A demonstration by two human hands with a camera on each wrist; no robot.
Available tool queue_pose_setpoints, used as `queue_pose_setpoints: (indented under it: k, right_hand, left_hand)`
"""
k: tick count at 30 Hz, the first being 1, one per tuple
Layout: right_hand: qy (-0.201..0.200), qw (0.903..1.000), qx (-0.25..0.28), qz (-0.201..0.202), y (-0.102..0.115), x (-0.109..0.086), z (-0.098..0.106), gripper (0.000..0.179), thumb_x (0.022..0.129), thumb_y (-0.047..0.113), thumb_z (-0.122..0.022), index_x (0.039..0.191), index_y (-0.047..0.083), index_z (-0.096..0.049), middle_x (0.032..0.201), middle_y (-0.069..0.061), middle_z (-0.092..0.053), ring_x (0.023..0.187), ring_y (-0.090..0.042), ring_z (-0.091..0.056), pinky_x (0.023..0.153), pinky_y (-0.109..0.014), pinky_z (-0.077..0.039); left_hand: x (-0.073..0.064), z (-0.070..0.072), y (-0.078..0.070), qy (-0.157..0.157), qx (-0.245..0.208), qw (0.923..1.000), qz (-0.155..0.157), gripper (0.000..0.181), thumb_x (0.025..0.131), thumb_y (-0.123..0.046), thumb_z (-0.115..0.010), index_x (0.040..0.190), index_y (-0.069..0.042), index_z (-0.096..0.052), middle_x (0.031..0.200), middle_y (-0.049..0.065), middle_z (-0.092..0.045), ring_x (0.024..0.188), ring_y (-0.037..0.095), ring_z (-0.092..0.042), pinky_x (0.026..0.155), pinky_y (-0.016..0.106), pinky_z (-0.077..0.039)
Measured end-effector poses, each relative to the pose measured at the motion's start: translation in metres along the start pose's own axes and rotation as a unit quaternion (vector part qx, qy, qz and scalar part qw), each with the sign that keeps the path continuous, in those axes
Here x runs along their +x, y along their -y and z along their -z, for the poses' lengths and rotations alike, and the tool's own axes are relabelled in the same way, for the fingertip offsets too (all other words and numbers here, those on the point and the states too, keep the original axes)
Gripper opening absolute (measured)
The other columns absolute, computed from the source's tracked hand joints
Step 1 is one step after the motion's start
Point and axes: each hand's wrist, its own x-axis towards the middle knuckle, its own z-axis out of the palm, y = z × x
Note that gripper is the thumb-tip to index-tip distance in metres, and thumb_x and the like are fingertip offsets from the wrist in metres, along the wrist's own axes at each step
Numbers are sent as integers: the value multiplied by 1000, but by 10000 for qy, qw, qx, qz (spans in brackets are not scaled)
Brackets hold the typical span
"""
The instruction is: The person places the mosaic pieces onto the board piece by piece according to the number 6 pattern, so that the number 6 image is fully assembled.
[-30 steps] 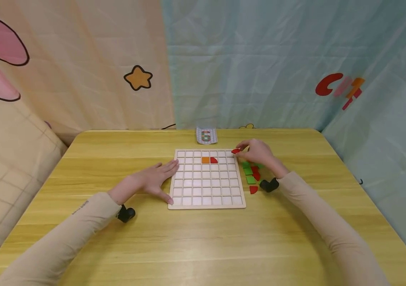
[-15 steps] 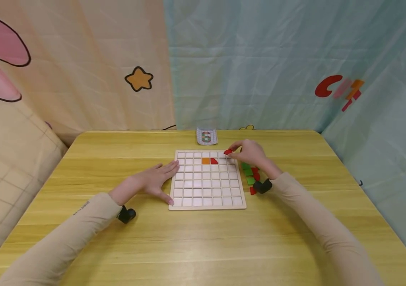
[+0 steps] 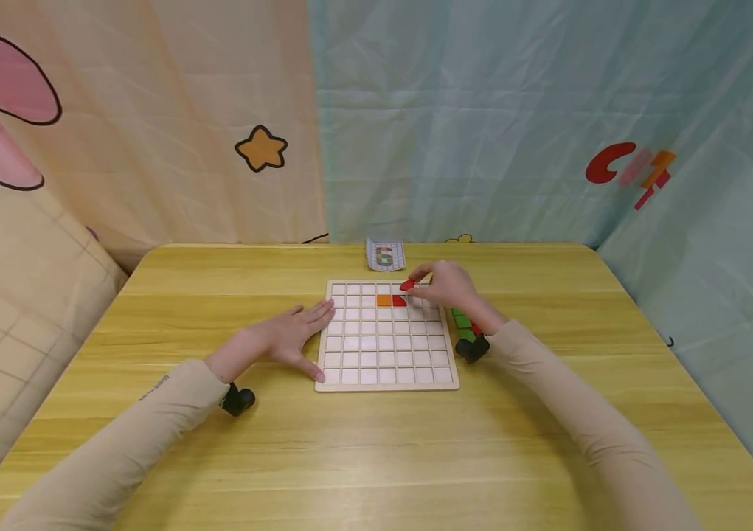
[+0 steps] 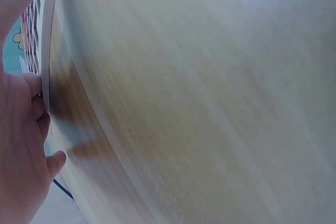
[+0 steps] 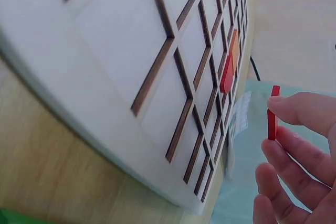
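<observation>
Grid board (image 3: 386, 358) lies flat on the wooden table (image 3: 363, 457), nearly square, its sides pointing away from the person and its near edge running left to right. The left hand (image 3: 290, 337) is spread against its left side, thumb at the near corner, just as a second ago. The right hand (image 3: 448, 283) pinches a red quarter-round piece (image 3: 406, 285) between thumb and fingers; since then, both have moved left from the board's far right corner to over its far row. In the right wrist view that piece shows edge-on, long axis roughly upright, apart from the board. Just beyond the board sits a card (image 3: 386, 256) with a coloured pattern. Right of the board lie green tiles (image 3: 462, 321), partly hidden by the right arm. In the board's second row from the far edge, neighbouring cells contain an orange square (image 3: 384, 300) and, to its right, another red quarter-round (image 3: 399, 301), unchanged.
</observation>
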Motion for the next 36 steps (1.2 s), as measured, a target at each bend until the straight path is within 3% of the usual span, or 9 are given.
queue_pose_setpoints:
  k: [17,26,36]
  right_hand:
    - [168,9994,185,254,20,12,-16,26,83,36,-73,102,18,-75,99,1,-74,65,-13,-58,58,-24,-43]
    - [350,9989,103,301,28,18,-21,27,83,36,-73,104,18,-75,101,2,-74,80,-14,-64,65,-27,-48]
    - [628,9976,202,203,42,23,-26,28,83,35,-74,106,19,-75,100,2,-74,70,-14,-63,54,-22,-41]
  left_hand:
    - [-1,0,0,-6,14,10000,31,124,72,-77,-59,154,-3,-4,162,13,6,151,28,1,120,54,-8]
    - [0,-2,-1,-62,-53,10000,0,122,73,-75,-61,154,-3,-6,163,13,4,151,27,0,120,54,-9]
    - [-1,-3,2,-87,22,10000,-36,121,74,-75,-60,154,-3,-6,162,13,4,151,27,0,120,55,-10]
